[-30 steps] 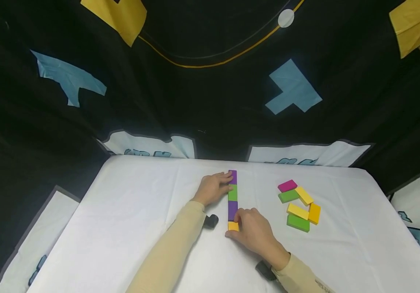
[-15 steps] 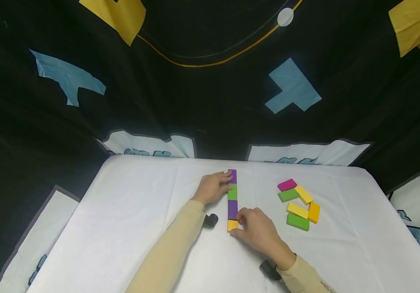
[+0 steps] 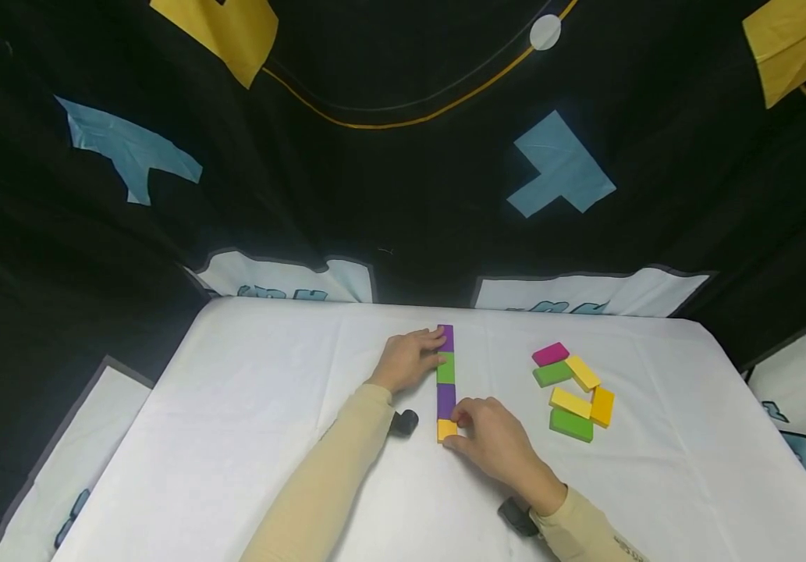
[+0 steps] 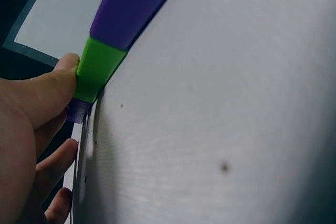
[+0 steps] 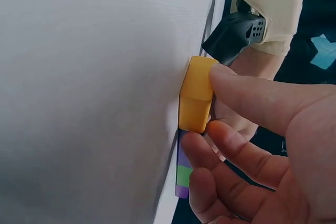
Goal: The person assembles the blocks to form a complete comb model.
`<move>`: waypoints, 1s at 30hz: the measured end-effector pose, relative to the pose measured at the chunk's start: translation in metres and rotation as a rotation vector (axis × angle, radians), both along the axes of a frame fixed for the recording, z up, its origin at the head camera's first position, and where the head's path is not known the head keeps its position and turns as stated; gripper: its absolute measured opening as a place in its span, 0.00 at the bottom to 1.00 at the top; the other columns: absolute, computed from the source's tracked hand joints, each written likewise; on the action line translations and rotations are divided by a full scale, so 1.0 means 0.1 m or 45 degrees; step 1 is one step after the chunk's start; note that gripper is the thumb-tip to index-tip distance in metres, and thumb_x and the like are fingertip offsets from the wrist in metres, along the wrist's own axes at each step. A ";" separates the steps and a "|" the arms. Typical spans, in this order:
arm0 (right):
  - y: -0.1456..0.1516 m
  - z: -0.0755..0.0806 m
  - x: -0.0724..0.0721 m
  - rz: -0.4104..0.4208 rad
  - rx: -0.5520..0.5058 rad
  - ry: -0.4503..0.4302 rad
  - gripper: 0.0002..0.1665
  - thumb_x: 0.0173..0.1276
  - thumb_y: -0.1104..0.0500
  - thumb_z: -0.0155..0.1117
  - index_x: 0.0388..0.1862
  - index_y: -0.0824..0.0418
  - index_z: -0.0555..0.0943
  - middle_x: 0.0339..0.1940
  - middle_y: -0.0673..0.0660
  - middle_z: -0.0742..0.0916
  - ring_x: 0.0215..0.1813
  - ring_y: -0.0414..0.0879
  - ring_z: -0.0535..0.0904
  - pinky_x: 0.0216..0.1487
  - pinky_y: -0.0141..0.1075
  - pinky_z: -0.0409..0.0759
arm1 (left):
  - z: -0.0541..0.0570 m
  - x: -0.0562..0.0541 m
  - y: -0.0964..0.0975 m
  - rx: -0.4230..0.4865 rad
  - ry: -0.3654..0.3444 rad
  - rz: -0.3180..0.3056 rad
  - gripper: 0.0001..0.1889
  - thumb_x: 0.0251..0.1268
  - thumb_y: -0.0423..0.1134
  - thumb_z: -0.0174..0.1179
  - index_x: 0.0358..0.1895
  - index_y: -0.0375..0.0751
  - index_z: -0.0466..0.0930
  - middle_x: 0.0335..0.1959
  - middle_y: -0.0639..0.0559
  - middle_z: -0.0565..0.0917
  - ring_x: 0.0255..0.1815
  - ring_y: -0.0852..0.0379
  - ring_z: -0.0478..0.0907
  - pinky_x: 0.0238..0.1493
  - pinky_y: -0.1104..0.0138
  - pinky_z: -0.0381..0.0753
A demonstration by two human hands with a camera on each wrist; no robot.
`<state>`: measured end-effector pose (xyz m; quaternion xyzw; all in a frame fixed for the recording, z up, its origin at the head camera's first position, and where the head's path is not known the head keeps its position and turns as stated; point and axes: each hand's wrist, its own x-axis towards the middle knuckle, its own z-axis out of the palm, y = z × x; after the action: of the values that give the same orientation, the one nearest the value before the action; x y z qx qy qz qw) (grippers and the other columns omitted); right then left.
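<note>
yellow block (image 5: 197,92) at the near end of the row (image 3: 446,401), pinched in my right hand (image 3: 495,439); my left hand (image 3: 408,363), fingers extended, touches the far purple block (image 3: 449,339) and green block (image 3: 448,371); gentle pressure should keep alignment.

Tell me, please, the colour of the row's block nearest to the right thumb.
Orange-yellow; the block shows best in the right wrist view.

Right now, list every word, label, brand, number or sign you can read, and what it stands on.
Nothing is legible.
Right sleeve: dark marking, too small to read.
White patches on the backdrop: blue shapes; cannot tell whether they are letters.
Row of blocks, loose blocks: no writing visible.
</note>
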<state>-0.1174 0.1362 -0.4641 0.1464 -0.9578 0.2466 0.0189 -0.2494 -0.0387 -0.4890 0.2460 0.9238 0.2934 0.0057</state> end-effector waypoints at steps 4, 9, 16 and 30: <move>0.01 -0.01 0.00 0.008 -0.012 0.006 0.18 0.50 0.52 0.84 0.35 0.56 0.84 0.28 0.44 0.82 0.33 0.40 0.74 0.34 0.35 0.76 | 0.00 0.00 0.00 0.007 0.034 -0.001 0.22 0.70 0.47 0.64 0.65 0.47 0.79 0.71 0.56 0.73 0.73 0.50 0.69 0.75 0.52 0.63; 0.04 0.00 0.02 -0.034 -0.060 -0.041 0.18 0.52 0.52 0.83 0.37 0.55 0.85 0.31 0.45 0.84 0.37 0.40 0.75 0.39 0.38 0.78 | 0.00 0.01 -0.01 0.017 0.017 -0.005 0.22 0.70 0.47 0.63 0.65 0.47 0.79 0.71 0.57 0.73 0.73 0.50 0.68 0.75 0.53 0.62; 0.20 0.05 0.08 -0.126 -0.158 -0.047 0.12 0.58 0.55 0.79 0.39 0.55 0.86 0.35 0.46 0.87 0.40 0.44 0.76 0.44 0.42 0.78 | -0.02 -0.01 0.00 0.017 0.003 0.002 0.23 0.70 0.48 0.63 0.65 0.47 0.79 0.71 0.57 0.73 0.74 0.51 0.67 0.76 0.55 0.61; 0.59 0.09 0.20 -0.238 -0.209 0.008 0.12 0.65 0.55 0.73 0.46 0.57 0.85 0.42 0.50 0.87 0.44 0.46 0.78 0.45 0.43 0.79 | -0.01 0.00 0.01 -0.006 -0.012 0.010 0.23 0.70 0.47 0.63 0.66 0.49 0.78 0.71 0.59 0.72 0.74 0.52 0.67 0.76 0.55 0.62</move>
<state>-0.0970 0.1947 -0.4546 0.0553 -0.9438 0.3209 0.0566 -0.2497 -0.0378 -0.4902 0.2411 0.9254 0.2923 0.0093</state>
